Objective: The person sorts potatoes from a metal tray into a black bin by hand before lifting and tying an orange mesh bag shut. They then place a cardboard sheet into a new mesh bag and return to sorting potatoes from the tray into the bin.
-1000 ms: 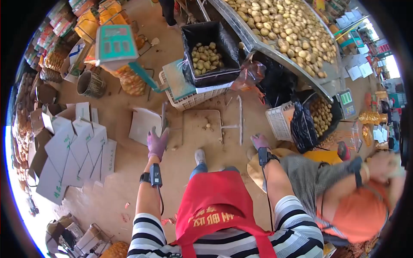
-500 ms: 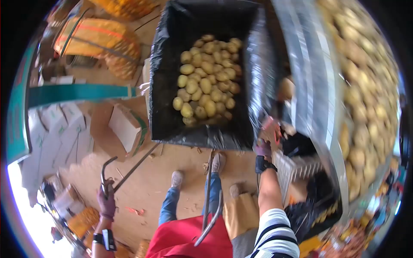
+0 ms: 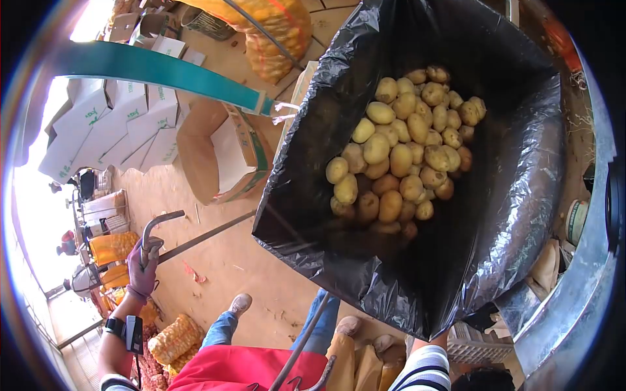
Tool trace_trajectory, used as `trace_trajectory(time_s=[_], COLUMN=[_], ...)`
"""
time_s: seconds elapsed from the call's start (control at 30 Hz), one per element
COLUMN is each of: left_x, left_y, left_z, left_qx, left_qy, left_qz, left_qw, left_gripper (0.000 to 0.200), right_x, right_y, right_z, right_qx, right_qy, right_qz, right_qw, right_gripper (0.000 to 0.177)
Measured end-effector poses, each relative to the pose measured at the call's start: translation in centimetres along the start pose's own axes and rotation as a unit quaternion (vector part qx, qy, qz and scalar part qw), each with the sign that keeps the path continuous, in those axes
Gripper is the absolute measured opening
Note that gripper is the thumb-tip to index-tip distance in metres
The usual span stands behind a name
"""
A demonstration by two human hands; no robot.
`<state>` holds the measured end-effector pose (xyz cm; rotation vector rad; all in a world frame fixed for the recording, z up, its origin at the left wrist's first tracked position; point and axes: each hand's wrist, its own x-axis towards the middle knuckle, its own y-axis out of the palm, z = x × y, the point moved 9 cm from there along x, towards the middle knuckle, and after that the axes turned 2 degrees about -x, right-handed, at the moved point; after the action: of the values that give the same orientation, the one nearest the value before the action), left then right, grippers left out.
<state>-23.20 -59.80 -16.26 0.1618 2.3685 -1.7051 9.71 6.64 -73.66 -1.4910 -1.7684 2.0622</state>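
Note:
My left hand (image 3: 141,277), in a purple glove, is closed around a bent metal handle (image 3: 162,220) at the left. A metal bar (image 3: 208,242) runs from beside that hand to the large black-lined bin (image 3: 521,176). A heap of potatoes (image 3: 407,150) lies inside the bin on black plastic. On the right, my forearm and striped sleeve (image 3: 424,370) reach up to the bin's near edge, and the plastic hides my right hand. Another bent metal handle (image 3: 313,345) rises in front of my red apron (image 3: 241,371).
An opened cardboard box (image 3: 195,153) stands left of the bin, beside stacked white cartons (image 3: 124,124) and a teal beam (image 3: 169,72). Filled mesh sacks (image 3: 176,339) lie at lower left. A metal edge (image 3: 574,313) and a grey crate (image 3: 479,352) are at right.
The view has turned, and the bin now looks larger, slanted and farther right. My right hand, earlier visible at the bin's near right corner, is now hidden. My left hand keeps its grip.

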Motion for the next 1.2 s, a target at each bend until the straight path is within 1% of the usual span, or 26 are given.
trace_trajectory(time_s=[0.2, 0.23, 0.3, 0.33, 0.37, 0.4, 0.43, 0.47, 0.5, 0.53, 0.57, 0.6, 0.63, 0.67, 0.73, 0.77, 0.83, 0.87, 0.9, 0.97, 1.0, 1.03, 1.07, 1.13, 1.17, 1.2], left_x=[0.2, 0.1, 0.1, 0.2, 0.3, 0.3, 0.5, 0.3, 0.1, 0.0, 0.3, 0.2, 0.2, 0.0, -0.4, -0.6, -3.4, -4.7, -6.3, -9.1, -10.2, -11.3, -12.1, -13.4, -13.9, -14.6], left_y=[-0.3, -0.4, -0.3, -0.4, -0.5, -0.2, -0.3, -0.3, 0.0, -0.2, -0.4, -0.4, -0.1, -0.2, -0.6, -0.6, -4.0, -4.3, -4.6, -1.9, -1.2, -0.5, -0.2, 3.3, 4.3, 4.6], left_z=[-0.3, -0.1, -0.3, -0.1, -0.2, 0.0, 0.3, 0.6, 0.7, 0.7, 0.7, 0.7, 1.1, 1.1, 0.7, 1.0, -3.2, -5.0, -7.0, -9.5, -10.9, -11.8, -12.2, -12.2, -11.4, -10.5], left_qx=[0.002, -0.002, -0.022, -0.033, -0.026, -0.034, -0.016, 0.005, 0.000, -0.009, -0.019, -0.002, -0.006, -0.006, -0.058, -0.060, -0.028, -0.082, -0.135, -0.192, -0.213, -0.231, -0.230, -0.232, -0.198, -0.195], left_qy=[0.008, 0.000, -0.006, -0.016, 0.015, 0.018, 0.017, 0.016, 0.020, 0.022, 0.028, 0.044, 0.027, 0.077, 0.081, 0.133, 0.281, 0.323, 0.363, 0.368, 0.344, 0.320, 0.326, 0.302, 0.311, 0.316], left_qz=[0.001, 0.000, 0.011, 0.014, 0.002, 0.015, 0.013, 0.020, 0.041, 0.040, 0.030, 0.024, 0.050, 0.030, 0.038, -0.021, -0.131, -0.089, -0.045, 0.079, 0.123, 0.169, 0.171, 0.279, 0.262, 0.268], left_qw=[1.000, 1.000, 1.000, 0.999, 1.000, 0.999, 1.000, 1.000, 0.999, 0.999, 0.999, 0.999, 0.998, 0.997, 0.994, 0.989, 0.950, 0.939, 0.921, 0.906, 0.906, 0.903, 0.901, 0.882, 0.892, 0.889], left_gripper=[0.020, 0.020, 0.020, 0.020, 0.020, 0.020, 0.020, 0.019, 0.019, 0.020, 0.020, 0.022, 0.026, 0.028, 0.040, 0.051, 0.058, 0.059, 0.059, 0.056, 0.053, 0.051, 0.051, 0.047, 0.045, 0.045], right_x=[-11.0, -13.4, -19.0, -20.8, -22.8, -25.7, -27.6, -29.7, -31.4, -32.9, -34.0, -35.6, -36.9, -38.2, -42.2, -43.8, -46.0, -47.4, -48.1, -49.8, -50.3, -49.6, -48.3, -47.7, -48.0, -48.9], right_y=[-3.0, -4.2, -7.5, -9.3, -11.4, -13.6, -13.5, -16.7, -19.8, -23.8, -25.7, -27.4, -29.2, -30.9, -35.2, -36.8, -39.7, -41.1, -41.5, -43.0, -43.7, -42.7, -40.3, -36.6, -35.5, -33.8], right_z=[0.5, 1.2, 3.4, 3.7, 4.2, 4.7, 4.3, 5.1, 6.0, 7.3, 8.0, 8.3, 8.6, 9.4, 11.3, 11.9, 13.9, 15.0, 15.6, 16.9, 17.5, 16.1, 13.7, 10.0, 8.7, 7.3], right_qx=[0.060, 0.057, 0.002, 0.037, 0.463, 0.808, 0.829, 0.834, 0.839, 0.822, 0.847, 0.833, 0.862, 0.884, 0.888, 0.893, 0.879, 0.865, 0.848, 0.835, 0.824, 0.853, 0.897, 0.930, 0.929, 0.938], right_qy=[-0.078, -0.115, -0.245, -0.254, -0.129, 0.066, 0.052, 0.042, -0.014, -0.030, -0.069, -0.116, -0.112, -0.141, -0.147, -0.173, -0.225, -0.263, -0.223, -0.239, -0.255, -0.229, -0.131, -0.038, -0.035, 0.007], right_qz=[-0.035, -0.055, -0.125, -0.116, 0.053, 0.074, 0.088, 0.050, 0.032, 0.015, 0.007, -0.026, -0.029, -0.021, -0.058, -0.075, -0.084, -0.086, -0.103, -0.119, -0.126, -0.160, -0.185, -0.214, -0.220, -0.233], right_qw=[0.995, 0.990, 0.961, 0.959, 0.875, 0.580, 0.550, 0.547, 0.543, 0.568, 0.526, 0.540, 0.494, 0.446, 0.431, 0.409, 0.413, 0.419, 0.469, 0.480, 0.489, 0.440, 0.380, 0.298, 0.294, 0.255], right_gripper=[0.040, 0.040, 0.039, 0.038, 0.043, 0.047, 0.051, 0.047, 0.046, 0.049, 0.050, 0.052, 0.053, 0.053, 0.052, 0.052, 0.053, 0.054, 0.059, 0.060, 0.060, 0.056, 0.051, 0.048, 0.048, 0.047])
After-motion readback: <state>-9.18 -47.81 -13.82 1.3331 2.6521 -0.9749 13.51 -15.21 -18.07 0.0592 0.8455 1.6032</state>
